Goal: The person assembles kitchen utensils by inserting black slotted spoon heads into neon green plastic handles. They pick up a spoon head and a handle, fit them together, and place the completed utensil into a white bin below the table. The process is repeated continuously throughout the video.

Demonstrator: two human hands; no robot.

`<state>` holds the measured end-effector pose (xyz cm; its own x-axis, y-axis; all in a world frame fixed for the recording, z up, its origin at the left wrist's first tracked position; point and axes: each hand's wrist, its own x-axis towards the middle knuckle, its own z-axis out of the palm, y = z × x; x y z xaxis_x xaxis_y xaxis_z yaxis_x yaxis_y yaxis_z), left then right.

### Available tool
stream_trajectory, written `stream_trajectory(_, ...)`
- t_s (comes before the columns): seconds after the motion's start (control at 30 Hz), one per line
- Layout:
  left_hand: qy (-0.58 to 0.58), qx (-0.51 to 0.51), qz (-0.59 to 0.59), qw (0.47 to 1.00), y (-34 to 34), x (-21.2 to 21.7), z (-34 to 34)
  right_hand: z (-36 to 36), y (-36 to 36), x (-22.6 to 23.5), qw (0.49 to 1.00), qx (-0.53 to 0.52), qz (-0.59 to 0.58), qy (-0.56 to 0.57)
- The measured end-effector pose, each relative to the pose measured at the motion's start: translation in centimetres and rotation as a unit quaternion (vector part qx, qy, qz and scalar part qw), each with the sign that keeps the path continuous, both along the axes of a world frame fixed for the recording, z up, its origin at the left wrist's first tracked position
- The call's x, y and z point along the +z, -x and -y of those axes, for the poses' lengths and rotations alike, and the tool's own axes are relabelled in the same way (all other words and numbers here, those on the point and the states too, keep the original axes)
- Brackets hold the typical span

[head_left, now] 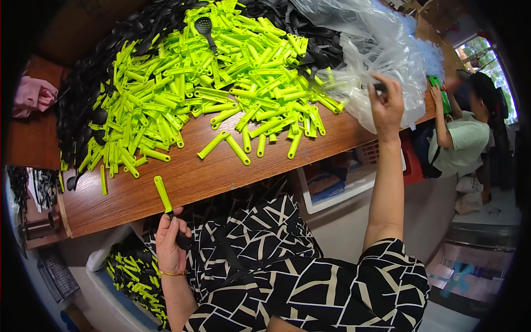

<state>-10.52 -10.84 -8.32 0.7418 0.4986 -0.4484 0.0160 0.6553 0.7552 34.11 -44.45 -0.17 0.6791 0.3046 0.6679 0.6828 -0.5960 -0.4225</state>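
Note:
My left hand (172, 243) is closed on a kitchen utensil (162, 193) at the table's front edge. Its lime-green handle points up and away from me, and its black lower end is mostly hidden by my fingers. Out to the right, my right hand (387, 108) is raised beside a clear plastic bag (354, 69). Its fingers are curled together, with a small dark thing between thumb and forefinger that I cannot make out. Between the hands lies a big heap of loose lime-green handles (166, 94). One black slotted spoon (204, 27) rests on top of the heap.
Many black utensil heads (83, 94) lie behind and left of the heap on the wooden table (221, 177). A bin of green-handled black utensils (133, 276) stands below left. A white crate (315, 205) sits under the table. At right, another person (459, 138) holds something green.

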Motion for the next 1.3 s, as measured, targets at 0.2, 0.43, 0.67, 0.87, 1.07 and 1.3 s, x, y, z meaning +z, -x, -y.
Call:
stream_trajectory(0.2,-0.029,0.017,0.0,0.999,-0.3,-0.1,0.2,5.3,6.2,-1.4,0.934,-0.046,-0.326,-0.138)
stream_trajectory(0.43,-0.019,-0.002,0.004,1.0,-0.5,-0.2,-0.1,7.2,9.8,-6.7,0.843,-0.023,-0.46,-0.278)
stream_trajectory(0.67,-0.02,0.024,-0.012,0.999,-0.1,-0.9,-0.1,6.6,6.7,-4.9,0.817,0.07,-0.429,-0.379)
stream_trajectory(0.87,-0.085,0.005,-0.052,0.995,-0.4,-0.2,0.0,0.3,11.9,-3.2,0.776,0.226,-0.427,-0.405)
stream_trajectory(1.07,-0.078,0.002,-0.06,0.995,0.0,0.1,0.1,-10.8,19.6,-2.8,0.878,0.419,-0.227,0.041)
stream_trajectory(1.3,-0.062,-0.006,-0.087,0.994,-0.4,0.9,-0.4,-16.2,21.6,-2.9,0.878,0.456,-0.139,0.045)
